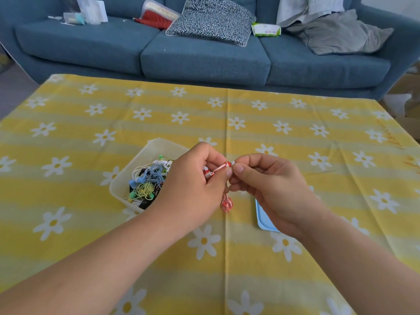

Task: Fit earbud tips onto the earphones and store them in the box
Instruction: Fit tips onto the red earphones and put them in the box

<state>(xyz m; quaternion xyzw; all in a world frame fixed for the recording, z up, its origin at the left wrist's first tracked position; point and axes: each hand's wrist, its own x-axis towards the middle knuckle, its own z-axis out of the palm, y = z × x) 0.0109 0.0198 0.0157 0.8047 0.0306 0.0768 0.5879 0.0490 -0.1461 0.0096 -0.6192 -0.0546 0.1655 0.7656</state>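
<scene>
My left hand grips a pair of red earphones above the table, with one red bud showing between my fingers and a second bud tucked in my palm. Their coiled red cord hangs below my hands. My right hand pinches a small white earbud tip against the end of the upper bud. Left of my hands stands a translucent box holding several tangled earphones in blue, yellow, green, white and black.
A light blue tray lies on the yellow daisy tablecloth, mostly hidden under my right hand. Beyond the table's far edge is a blue sofa with cushions, clothes and packets on it.
</scene>
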